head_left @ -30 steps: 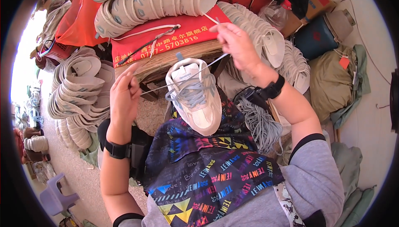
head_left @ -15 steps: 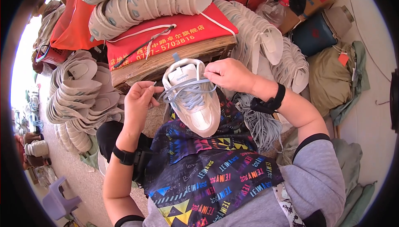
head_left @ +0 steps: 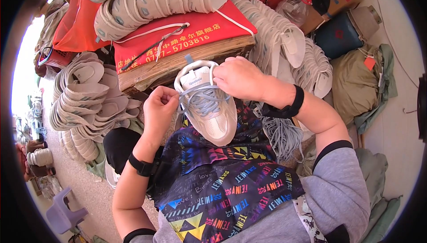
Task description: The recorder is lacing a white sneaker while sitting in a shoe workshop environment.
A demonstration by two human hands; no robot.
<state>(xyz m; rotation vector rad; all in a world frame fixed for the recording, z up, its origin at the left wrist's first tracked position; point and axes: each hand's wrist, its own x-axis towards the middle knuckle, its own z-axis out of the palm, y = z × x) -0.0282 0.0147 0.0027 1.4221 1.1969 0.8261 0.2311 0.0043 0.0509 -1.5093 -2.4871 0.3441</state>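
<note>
A cream sneaker (head_left: pixel 211 125) with a pale mesh toe rests on my lap, its toe pointing at me. Blue-grey shoelace (head_left: pixel 202 103) criss-crosses its front, with loose strands over the tongue (head_left: pixel 194 79). At the shoe's left side my left hand (head_left: pixel 161 105) is closed, thumb and forefinger pinching the lace near the upper eyelets. My right hand (head_left: pixel 239 79) curls over the right edge of the shoe's opening, fingers pinched at the top eyelets on the lace; its fingertips are partly hidden.
A wooden bench (head_left: pixel 147 76) with a red bag (head_left: pixel 178 42) and stacked shoe uppers (head_left: pixel 155 5) stands just ahead. More uppers lie in piles at left (head_left: pixel 82 94) and right (head_left: pixel 271 34). Bundled grey-blue laces (head_left: pixel 283 138) hang by my right forearm. A purple stool (head_left: pixel 66 212) stands lower left.
My left hand has come in from the left to the shoe's edge and its fingers have curled. My right hand has shifted slightly left and up along the opening. The sneaker stays put.
</note>
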